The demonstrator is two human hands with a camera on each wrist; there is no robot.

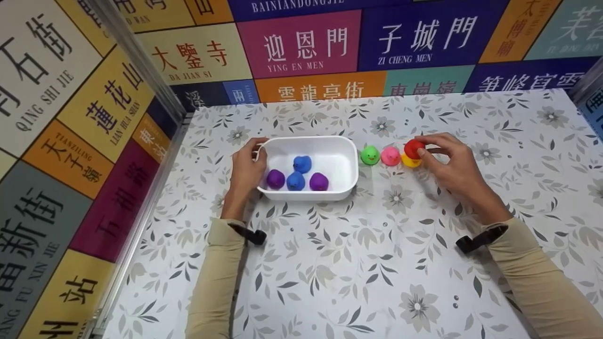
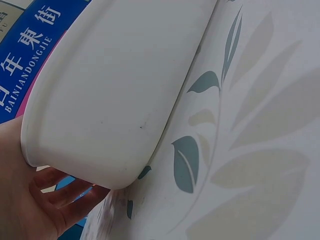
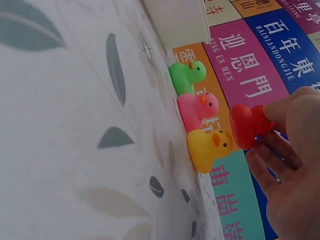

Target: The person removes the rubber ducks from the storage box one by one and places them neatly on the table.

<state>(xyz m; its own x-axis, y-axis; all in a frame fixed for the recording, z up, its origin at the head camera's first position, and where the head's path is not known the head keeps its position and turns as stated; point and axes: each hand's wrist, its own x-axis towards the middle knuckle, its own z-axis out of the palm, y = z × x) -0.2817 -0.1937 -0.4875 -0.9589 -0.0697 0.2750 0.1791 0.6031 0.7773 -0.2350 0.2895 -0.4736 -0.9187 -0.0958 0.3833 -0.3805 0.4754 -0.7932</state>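
My right hand [image 1: 454, 162] pinches a red rubber duck [image 3: 246, 126] between thumb and fingers, raised off the table beside a yellow rubber duck [image 3: 205, 150]. That yellow duck stands in a row with a pink rubber duck [image 1: 390, 156] and a green rubber duck [image 1: 370, 155], to the right of a white plastic tub [image 1: 348, 165]. With thumb at the rim and fingers round the outside, my left hand [image 1: 248, 167] grips the tub's left end. Inside the tub lie two blue ducks [image 1: 302, 164] and two purple ducks [image 1: 319, 181], on its left and middle part.
The table [image 1: 330, 263] wears a white cover with grey flowers and leaves. Panels with large printed characters [image 1: 306, 42] stand along its back and left sides. Each wrist carries a black strap [image 1: 480, 239] over a tan sleeve.
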